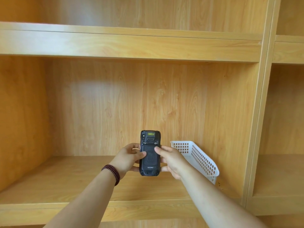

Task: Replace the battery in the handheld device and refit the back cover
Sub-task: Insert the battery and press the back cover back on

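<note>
A black handheld device (pixel 150 163) is held upright in front of the shelf, its back facing me. The dark back cover (pixel 150 157) sits on it, with white lettering near the bottom. My left hand (pixel 127 157) grips the device's left edge, thumb pressed on the cover. My right hand (pixel 171 159) grips the right edge, its thumb on the cover's upper right. A small yellow label shows at the device's top. No loose battery is visible.
A white perforated plastic basket (pixel 199 157) stands on the wooden shelf (pixel 69 178) just right of my right hand, against the back panel. A vertical divider (pixel 256 129) separates another compartment at the right. A dark bead bracelet (pixel 112 172) circles my left wrist.
</note>
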`<state>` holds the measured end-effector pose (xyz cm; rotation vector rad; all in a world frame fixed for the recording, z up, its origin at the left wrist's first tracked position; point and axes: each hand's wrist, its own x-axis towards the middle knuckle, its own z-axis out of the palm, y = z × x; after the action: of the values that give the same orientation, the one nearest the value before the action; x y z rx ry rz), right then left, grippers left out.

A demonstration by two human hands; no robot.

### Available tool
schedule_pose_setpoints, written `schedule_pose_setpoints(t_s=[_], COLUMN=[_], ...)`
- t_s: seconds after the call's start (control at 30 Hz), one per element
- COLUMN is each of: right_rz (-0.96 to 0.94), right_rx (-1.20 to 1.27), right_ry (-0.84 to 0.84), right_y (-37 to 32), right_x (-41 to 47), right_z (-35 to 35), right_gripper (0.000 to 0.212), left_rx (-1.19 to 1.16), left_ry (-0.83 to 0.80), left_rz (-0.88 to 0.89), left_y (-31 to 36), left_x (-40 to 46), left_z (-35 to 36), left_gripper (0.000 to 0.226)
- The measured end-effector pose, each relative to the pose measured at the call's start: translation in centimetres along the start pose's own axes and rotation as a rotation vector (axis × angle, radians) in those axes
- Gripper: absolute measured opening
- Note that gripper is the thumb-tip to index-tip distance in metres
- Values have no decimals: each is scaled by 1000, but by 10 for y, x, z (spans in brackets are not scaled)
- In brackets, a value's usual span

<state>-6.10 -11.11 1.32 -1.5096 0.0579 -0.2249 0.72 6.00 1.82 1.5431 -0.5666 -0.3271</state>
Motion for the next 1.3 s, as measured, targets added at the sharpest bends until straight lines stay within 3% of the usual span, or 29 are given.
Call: schedule_pose_setpoints(t_s=[0.1, 0.37, 0.53, 0.73, 0.9, 1.17, 1.3], right_rz=[-9, -3, -20, 6, 3, 15, 28], right_rx=[-32, -71, -25, -10, 19, 31, -5], right_ry=[72, 58, 103, 76, -46, -63, 20], right_y=[3, 0, -3, -3, 0, 5, 13], right_x=[5, 5, 5, 6, 8, 4, 3], right_z=[2, 9, 14, 8, 1, 0, 5], right_gripper=[20, 30, 23, 20, 29, 28, 34], left_rx=[5, 30, 32, -25, -25, -41, -37], left_ry=[3, 43, 55, -99, -39, -56, -18], left_rz=[-23, -51, -20, -31, -16, -51, -78], left_y=[1, 12, 11, 8, 4, -1, -6], left_x=[0, 0, 2, 4, 5, 6, 7], left_z=[1, 3, 2, -9, -10, -11, -9], left_gripper=[29, 35, 36, 34, 33, 32, 30])
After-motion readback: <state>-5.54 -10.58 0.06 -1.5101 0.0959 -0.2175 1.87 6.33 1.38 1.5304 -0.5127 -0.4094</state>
